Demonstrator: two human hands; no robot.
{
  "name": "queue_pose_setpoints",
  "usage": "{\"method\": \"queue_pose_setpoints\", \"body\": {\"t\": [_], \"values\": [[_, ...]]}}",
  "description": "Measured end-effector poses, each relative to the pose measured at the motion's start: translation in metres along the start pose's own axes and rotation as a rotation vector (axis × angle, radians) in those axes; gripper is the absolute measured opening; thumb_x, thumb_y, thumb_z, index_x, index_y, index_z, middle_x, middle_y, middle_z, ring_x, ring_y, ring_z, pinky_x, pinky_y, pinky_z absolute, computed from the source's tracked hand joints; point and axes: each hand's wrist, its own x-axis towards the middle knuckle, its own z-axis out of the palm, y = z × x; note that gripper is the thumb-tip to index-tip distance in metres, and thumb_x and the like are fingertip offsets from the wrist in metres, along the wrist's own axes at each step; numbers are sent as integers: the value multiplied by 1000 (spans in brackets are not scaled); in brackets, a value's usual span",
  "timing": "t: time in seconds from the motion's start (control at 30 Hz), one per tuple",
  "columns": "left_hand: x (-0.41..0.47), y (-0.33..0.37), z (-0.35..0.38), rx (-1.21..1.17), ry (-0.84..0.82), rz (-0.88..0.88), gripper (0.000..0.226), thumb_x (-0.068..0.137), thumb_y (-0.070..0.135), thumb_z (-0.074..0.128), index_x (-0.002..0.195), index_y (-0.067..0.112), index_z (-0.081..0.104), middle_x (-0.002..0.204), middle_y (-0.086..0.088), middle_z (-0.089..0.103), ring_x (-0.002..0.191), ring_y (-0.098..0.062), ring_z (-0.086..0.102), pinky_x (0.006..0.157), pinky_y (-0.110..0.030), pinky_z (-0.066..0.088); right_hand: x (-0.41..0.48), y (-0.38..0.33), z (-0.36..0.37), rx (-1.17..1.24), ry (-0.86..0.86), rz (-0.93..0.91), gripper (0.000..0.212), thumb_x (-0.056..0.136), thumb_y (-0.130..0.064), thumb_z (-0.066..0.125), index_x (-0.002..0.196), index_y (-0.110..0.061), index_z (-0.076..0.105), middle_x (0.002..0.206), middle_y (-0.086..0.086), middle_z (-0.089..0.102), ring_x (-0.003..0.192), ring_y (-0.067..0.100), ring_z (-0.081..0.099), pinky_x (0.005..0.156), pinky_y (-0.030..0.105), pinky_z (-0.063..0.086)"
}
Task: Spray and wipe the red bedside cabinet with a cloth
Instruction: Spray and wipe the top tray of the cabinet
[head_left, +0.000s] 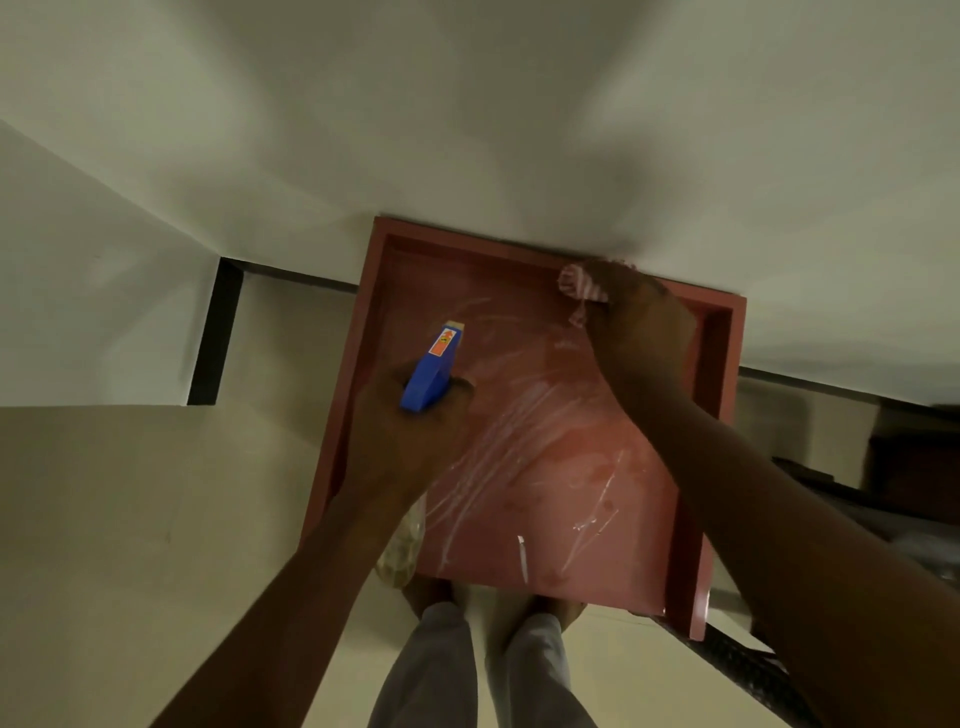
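Observation:
The red bedside cabinet (545, 467) stands against the white wall, its raised-rim top streaked with white spray smears. My left hand (410, 431) grips a spray bottle (431, 371) with a blue trigger head pointing toward the wall; its clear body hangs below my wrist at the cabinet's front left edge. My right hand (634, 317) presses a pink-and-white striped cloth (579, 288) into the cabinet's far right corner, by the back rim.
The white wall (467, 130) runs right behind the cabinet. Beige floor tiles (130, 519) with a black skirting strip (215, 338) lie to the left. My feet and light trousers (483, 665) are right in front of the cabinet. A dark object (904, 467) sits at right.

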Motion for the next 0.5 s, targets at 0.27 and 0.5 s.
{"method": "queue_pose_setpoints", "body": {"t": [0.27, 0.5], "values": [[0, -5, -13, 2, 14, -10, 31, 91, 19, 71, 78, -4, 54, 58, -12, 43, 54, -25, 43, 56, -36, 44, 15, -97, 23, 136, -135, -153, 42, 76, -14, 75, 117, -22, 75, 108, 12, 76, 99, 36, 68, 78, 37, 52], [-8, -6, -29, -13, 88, -170, 32, 88, 13, 73, 68, 19, 48, 59, -5, 46, 52, -17, 45, 45, -13, 41, 48, -165, 55, 170, -324, -352, 38, 77, -10, 77, 115, -14, 74, 117, 5, 74, 105, 25, 68, 90, 31, 47]]}}
